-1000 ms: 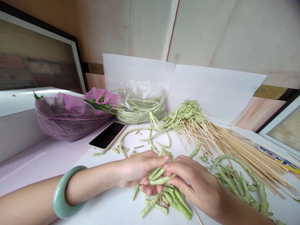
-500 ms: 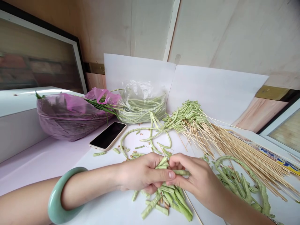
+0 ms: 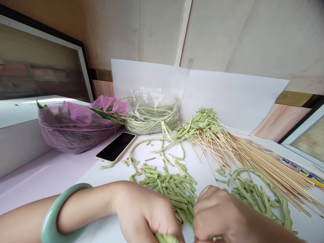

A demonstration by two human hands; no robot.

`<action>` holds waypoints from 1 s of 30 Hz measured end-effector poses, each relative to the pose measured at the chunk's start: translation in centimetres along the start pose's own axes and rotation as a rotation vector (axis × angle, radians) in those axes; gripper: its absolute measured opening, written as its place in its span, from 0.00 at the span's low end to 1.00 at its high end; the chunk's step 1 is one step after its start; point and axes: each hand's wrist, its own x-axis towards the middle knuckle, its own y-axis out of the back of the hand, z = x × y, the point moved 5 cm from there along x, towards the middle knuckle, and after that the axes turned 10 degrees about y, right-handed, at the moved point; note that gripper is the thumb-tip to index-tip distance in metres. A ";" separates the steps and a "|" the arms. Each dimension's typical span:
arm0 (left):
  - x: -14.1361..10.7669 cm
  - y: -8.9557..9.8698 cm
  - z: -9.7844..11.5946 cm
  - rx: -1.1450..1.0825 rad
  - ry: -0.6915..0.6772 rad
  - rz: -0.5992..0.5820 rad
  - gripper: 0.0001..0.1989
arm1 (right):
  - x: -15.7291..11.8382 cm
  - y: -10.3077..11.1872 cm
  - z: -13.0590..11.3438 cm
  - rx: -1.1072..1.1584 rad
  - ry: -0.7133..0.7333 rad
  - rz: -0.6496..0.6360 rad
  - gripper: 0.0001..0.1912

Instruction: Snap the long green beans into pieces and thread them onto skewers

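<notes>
My left hand (image 3: pixel 146 211), with a pale green bangle (image 3: pixel 50 216) on its forearm, is closed around cut pieces of long bean (image 3: pixel 165 238) at the bottom edge. To its right, my right hand (image 3: pixel 217 214) is curled shut. Something small shows under its fingers at the frame's edge, too hidden to name. Just beyond both hands lies a heap of cut long bean pieces (image 3: pixel 174 187) on a white sheet. Right of my right hand is another pile of green bean pieces (image 3: pixel 253 199), with a long curved bean (image 3: pixel 285 209) around it.
Farther back, skewers threaded with bean pieces (image 3: pixel 206 121) lie beside bare wooden skewers (image 3: pixel 263 162) and a printed wrapper (image 3: pixel 303 172). A phone (image 3: pixel 116 146) rests at left, near a purple bag of greens (image 3: pixel 73 128) and a clear bag of long beans (image 3: pixel 154 114).
Both hands have moved down toward me and apart, from above the heap to the bottom edge. More of the cut bean heap now shows. My left hand still grips bean pieces.
</notes>
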 end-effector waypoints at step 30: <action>0.5 2.9 -2.3 -0.548 0.096 0.657 0.25 | 0.2 2.1 2.5 -0.239 -0.032 0.518 0.14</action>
